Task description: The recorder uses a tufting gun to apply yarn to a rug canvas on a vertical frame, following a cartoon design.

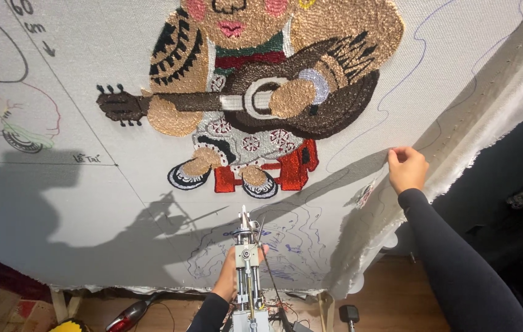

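The metal tufting gun point(247, 270), likely heavy and rigid, sits gripped in the left hand point(229, 278); the right hand point(406, 168) pinches the taut, soft backing cloth point(120, 203) above.

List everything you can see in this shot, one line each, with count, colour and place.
stretched tufting cloth: one, pale grey, fills the frame
tufted guitar-player figure: one, tan, brown and red, upper centre
pen outline drawing: one, multicoloured, upper left
metal tufting gun: one, silver, bottom centre, tip at the cloth
red handheld tool: one, on the floor, bottom left
left hand: black sleeve, gripping the tufting gun
right hand: black sleeve, fingertips on the cloth near its right edge
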